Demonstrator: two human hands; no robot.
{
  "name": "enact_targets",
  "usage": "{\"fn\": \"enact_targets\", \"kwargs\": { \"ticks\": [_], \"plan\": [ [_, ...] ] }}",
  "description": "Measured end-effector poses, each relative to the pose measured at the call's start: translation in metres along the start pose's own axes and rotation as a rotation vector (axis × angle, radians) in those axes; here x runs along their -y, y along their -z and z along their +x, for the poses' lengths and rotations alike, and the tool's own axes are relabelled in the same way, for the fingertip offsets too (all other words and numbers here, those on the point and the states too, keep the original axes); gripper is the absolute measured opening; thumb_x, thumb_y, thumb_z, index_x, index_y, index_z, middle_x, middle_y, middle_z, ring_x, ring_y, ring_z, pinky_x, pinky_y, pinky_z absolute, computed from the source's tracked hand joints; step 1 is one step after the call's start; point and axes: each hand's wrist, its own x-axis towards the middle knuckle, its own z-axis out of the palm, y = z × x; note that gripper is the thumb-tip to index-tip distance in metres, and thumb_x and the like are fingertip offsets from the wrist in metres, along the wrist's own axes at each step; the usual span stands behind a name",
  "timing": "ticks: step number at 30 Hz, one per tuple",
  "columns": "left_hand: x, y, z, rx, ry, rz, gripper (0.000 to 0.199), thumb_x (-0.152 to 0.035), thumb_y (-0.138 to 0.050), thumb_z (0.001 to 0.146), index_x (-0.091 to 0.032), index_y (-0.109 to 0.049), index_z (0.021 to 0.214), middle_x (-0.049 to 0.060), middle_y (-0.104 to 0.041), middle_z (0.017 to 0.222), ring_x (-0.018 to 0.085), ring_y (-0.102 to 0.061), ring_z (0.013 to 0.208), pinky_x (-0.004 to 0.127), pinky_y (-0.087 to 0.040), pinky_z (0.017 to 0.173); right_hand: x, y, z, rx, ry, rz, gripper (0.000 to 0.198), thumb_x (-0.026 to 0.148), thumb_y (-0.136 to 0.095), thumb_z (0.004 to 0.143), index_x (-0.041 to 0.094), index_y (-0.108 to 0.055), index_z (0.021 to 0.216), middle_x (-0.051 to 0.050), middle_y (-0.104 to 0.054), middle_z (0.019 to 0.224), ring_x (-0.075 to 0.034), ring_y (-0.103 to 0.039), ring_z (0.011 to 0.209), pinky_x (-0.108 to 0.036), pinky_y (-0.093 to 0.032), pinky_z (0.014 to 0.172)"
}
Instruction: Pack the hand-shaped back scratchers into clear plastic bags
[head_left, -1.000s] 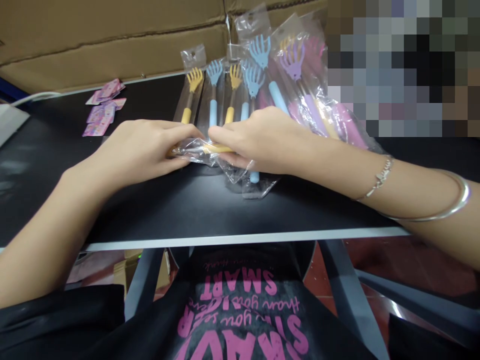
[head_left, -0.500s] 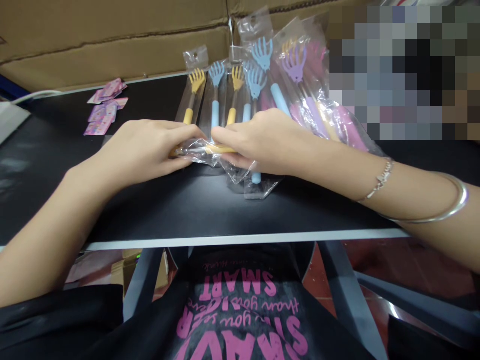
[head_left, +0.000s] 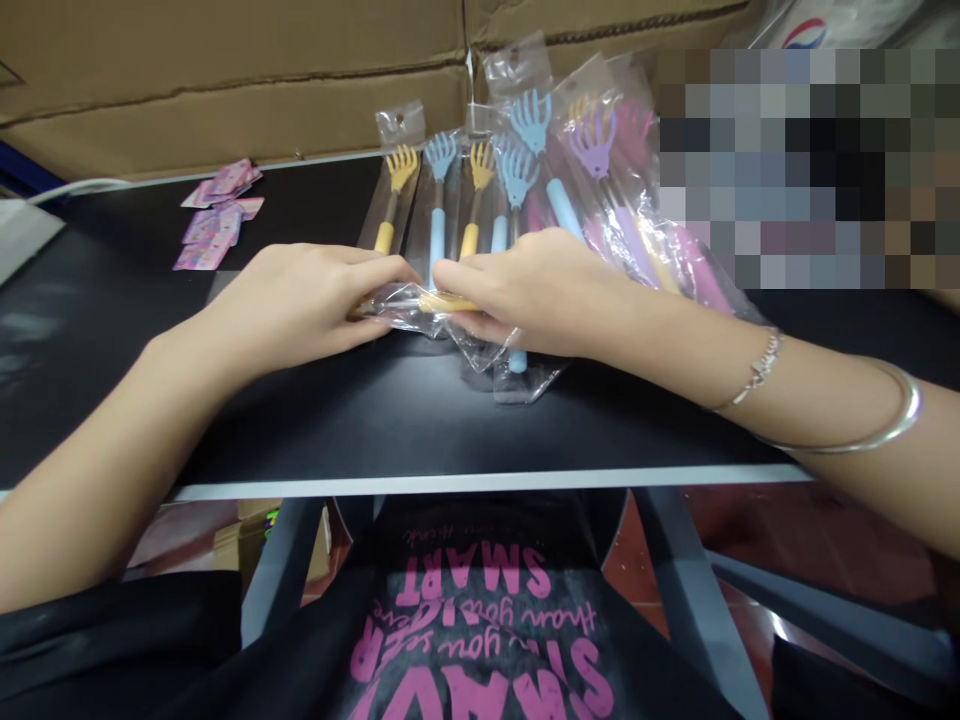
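A yellow back scratcher (head_left: 436, 302) in a clear plastic bag lies crosswise between my hands, just above the table. My left hand (head_left: 319, 300) is closed round its left end, which the fingers mostly hide. My right hand (head_left: 536, 290) pinches the yellow handle and the crinkled bag. Behind them, more bagged back scratchers lie side by side with claws pointing away: a yellow one (head_left: 401, 168), a blue one (head_left: 440, 155), another yellow one (head_left: 481, 165) and further blue ones. A purple one (head_left: 594, 145) rests on the pile to the right.
Several small pink-purple sachets (head_left: 214, 225) lie at the left of the black table (head_left: 360, 420). Cardboard boxes (head_left: 225, 80) stand along its back edge. A white cable (head_left: 79, 188) runs at the far left. The upper right is pixelated.
Both hands keep their hold on the bagged yellow back scratcher. The tabletop items appear slightly lower and further right, as the view has shifted a little.
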Motion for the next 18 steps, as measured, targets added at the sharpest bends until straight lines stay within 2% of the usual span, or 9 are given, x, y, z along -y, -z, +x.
{"fn": "enact_targets", "kwargs": {
  "ticks": [6,9,18],
  "plan": [
    [0.004,-0.01,-0.001,-0.107,0.0,-0.031,0.03,-0.035,-0.042,0.09,-0.022,-0.057,0.113,0.004,-0.067,0.104,0.021,-0.064,0.091,0.026,-0.038,0.064,0.0,0.001,0.0,0.015,-0.01,0.035,0.033,0.034,-0.034,0.096,0.017,-0.049,0.12,-0.007,-0.068,0.092,-0.018,-0.061,0.073,-0.028,-0.03,0.061],
    [0.005,-0.011,-0.001,-0.111,-0.013,-0.012,0.03,-0.033,-0.045,0.09,-0.022,-0.057,0.115,0.003,-0.068,0.103,0.018,-0.064,0.088,0.024,-0.037,0.061,0.0,0.002,0.0,0.029,-0.02,0.055,0.032,0.034,-0.035,0.096,0.017,-0.05,0.118,-0.006,-0.068,0.091,-0.019,-0.061,0.073,-0.028,-0.03,0.061],
    [0.005,-0.02,0.004,-0.261,0.014,-0.136,0.023,-0.035,-0.048,0.083,-0.028,-0.063,0.1,0.001,-0.069,0.085,0.02,-0.064,0.078,0.027,-0.032,0.055,-0.001,-0.001,-0.001,-0.036,-0.027,0.133,0.024,0.034,-0.038,0.095,0.02,-0.053,0.108,-0.003,-0.066,0.081,-0.016,-0.06,0.069,-0.026,-0.029,0.059]
  ]
}}
